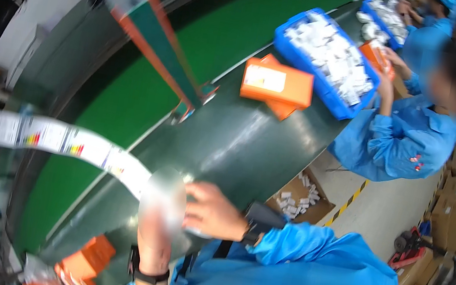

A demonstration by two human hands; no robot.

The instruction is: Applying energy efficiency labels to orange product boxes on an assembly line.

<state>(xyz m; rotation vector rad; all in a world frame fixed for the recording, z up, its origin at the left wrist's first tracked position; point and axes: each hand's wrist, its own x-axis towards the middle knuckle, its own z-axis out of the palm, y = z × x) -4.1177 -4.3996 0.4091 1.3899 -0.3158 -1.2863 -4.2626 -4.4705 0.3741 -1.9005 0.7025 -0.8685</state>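
Note:
A long strip of white labels (49,136) with small coloured bars arches in from the far left. Its near end runs into my left hand (153,242), which is closed on it; the fingertips are lost in a pale blur. Just to the right, my right hand (215,210) has bent fingers reaching to the edge of that blur. What its fingertips pinch there is hidden. Both hands are above the dark green work surface (223,135), close to its near side.
Orange boxes (278,84) lie stacked beside a blue crate (341,104) full of small white packets. More orange boxes (88,258) are at the lower left. A co-worker (406,137) handles an orange box. A post (160,45) rises beyond the bench; a carton (319,198) stands below.

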